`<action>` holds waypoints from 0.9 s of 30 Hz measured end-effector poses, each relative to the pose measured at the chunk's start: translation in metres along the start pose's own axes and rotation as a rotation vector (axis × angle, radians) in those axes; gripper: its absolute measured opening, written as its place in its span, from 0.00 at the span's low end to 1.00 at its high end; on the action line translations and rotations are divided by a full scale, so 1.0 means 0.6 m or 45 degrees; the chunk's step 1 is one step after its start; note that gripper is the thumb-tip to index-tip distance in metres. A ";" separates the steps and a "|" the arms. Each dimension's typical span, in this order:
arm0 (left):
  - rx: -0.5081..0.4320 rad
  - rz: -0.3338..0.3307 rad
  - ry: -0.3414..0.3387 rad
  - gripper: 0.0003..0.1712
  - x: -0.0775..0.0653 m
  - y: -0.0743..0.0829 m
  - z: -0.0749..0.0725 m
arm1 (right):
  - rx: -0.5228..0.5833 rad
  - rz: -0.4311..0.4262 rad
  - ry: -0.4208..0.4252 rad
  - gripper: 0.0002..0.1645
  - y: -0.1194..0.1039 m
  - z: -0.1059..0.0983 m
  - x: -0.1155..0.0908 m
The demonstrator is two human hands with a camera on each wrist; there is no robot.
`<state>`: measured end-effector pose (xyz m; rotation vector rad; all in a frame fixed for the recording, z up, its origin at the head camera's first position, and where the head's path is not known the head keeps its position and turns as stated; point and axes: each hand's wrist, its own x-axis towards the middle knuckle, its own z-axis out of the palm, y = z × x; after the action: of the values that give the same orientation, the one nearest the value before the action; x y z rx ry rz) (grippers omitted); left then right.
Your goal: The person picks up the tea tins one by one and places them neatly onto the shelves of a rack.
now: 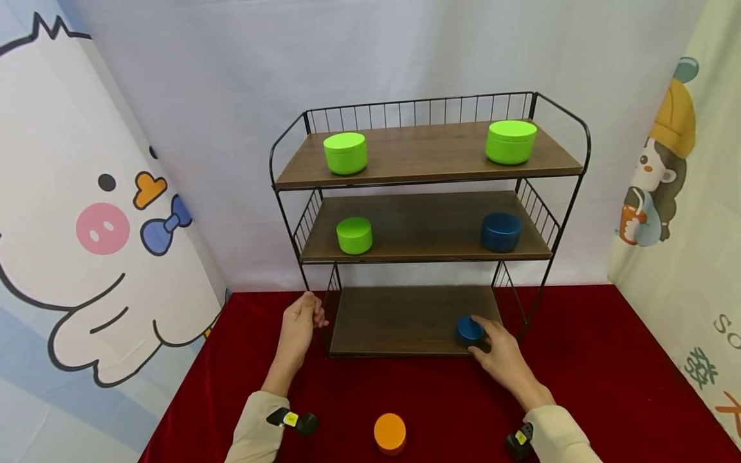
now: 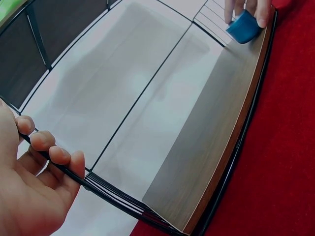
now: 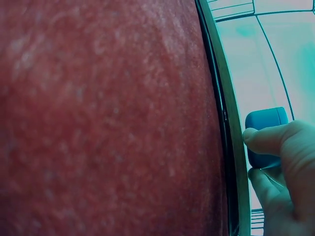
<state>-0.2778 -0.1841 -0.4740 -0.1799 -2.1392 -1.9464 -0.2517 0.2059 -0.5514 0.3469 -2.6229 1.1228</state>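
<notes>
My right hand holds a small round blue tin between thumb and fingers, over the right front of the rack's bottom shelf. In the right wrist view the thumb lies along one side of the blue tin, with fingers at the other side. At the rack's left side, my left hand grips the black metal side frame. The left wrist view shows its fingers curled round that frame.
Green round tins stand on the top shelf at left and right. The middle shelf carries a green tin and a larger blue tin. An orange tin sits on the red cloth in front.
</notes>
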 end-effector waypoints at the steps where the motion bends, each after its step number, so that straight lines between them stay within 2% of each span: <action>1: 0.000 -0.001 0.000 0.31 0.000 0.000 0.000 | 0.000 0.004 0.000 0.38 0.000 0.000 0.000; 13: -0.010 -0.008 0.003 0.32 -0.001 -0.002 -0.001 | 0.024 0.043 -0.016 0.38 -0.001 -0.001 -0.005; 23: -0.011 -0.004 0.003 0.32 0.001 -0.002 0.000 | 0.024 0.026 -0.011 0.38 -0.001 0.000 -0.005; 27: -0.009 -0.006 0.005 0.31 0.000 -0.002 -0.001 | -0.021 0.004 0.003 0.39 -0.001 0.001 -0.009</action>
<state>-0.2781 -0.1846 -0.4752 -0.1718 -2.1321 -1.9558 -0.2467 0.2058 -0.5529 0.3386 -2.6302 1.1010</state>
